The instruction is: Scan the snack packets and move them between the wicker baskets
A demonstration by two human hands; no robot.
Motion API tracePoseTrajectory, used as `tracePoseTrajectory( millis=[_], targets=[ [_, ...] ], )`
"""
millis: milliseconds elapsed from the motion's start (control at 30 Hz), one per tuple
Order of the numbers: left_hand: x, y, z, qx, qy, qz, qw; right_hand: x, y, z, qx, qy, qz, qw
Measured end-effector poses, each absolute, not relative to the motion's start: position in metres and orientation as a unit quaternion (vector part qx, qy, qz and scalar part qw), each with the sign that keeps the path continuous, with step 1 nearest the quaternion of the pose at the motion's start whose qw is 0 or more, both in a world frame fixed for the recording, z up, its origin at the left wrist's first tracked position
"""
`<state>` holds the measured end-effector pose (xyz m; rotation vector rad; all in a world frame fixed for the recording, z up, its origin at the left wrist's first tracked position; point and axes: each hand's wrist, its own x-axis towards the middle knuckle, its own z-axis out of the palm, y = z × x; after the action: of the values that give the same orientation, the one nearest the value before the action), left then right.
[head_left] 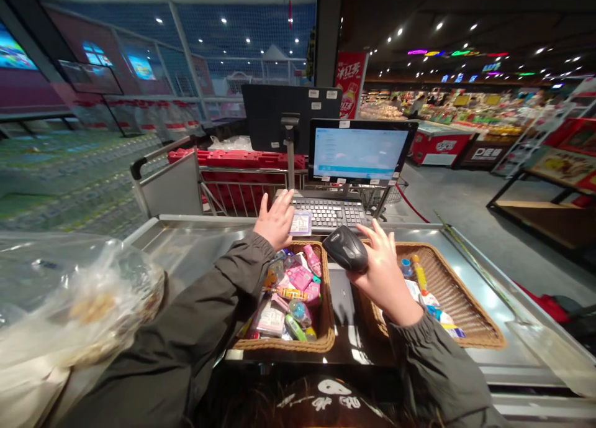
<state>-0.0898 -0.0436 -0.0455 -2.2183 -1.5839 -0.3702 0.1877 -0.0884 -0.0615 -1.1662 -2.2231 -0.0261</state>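
My right hand (384, 269) is wrapped round a black handheld barcode scanner (345, 248), its head aimed left. My left hand (276, 220) reaches forward and holds a small white card-like pack (300, 223) by its edge, just in front of the keyboard (328, 212). Both hands hover over two wicker baskets. The left basket (323, 338) is full of several small colourful snack and candy packs. The right basket (465, 304) holds a few small items along its left side.
A lit monitor (358, 153) stands behind the keyboard, with a second black screen (279, 114) behind it. A steel checkout counter (195, 248) surrounds the baskets. A clear plastic bag (79, 304) lies at the left. Red shopping carts (242, 179) stand beyond the counter.
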Motion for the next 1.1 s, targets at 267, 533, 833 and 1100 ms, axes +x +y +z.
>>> tracePoseTrajectory(
  millis=[267, 533, 833, 1100],
  targets=[
    [-0.109, -0.078, -0.074, -0.821, -0.552, -0.062, 0.136, 0.171, -0.094, -0.073, -0.423, -0.858, 0.019, 0.29],
    [-0.128, -0.12, -0.106, -0.855, -0.516, 0.004, 0.051, 0.158, -0.102, -0.092, -0.386, -0.887, 0.058, 0.246],
    [-0.136, -0.15, -0.133, -0.864, -0.501, 0.043, -0.042, 0.142, -0.117, -0.098, -0.355, -0.909, 0.122, 0.179],
    [-0.141, -0.157, -0.133, -0.863, -0.498, 0.041, -0.073, 0.149, -0.115, -0.096, -0.369, -0.9, 0.119, 0.197]
  ],
)
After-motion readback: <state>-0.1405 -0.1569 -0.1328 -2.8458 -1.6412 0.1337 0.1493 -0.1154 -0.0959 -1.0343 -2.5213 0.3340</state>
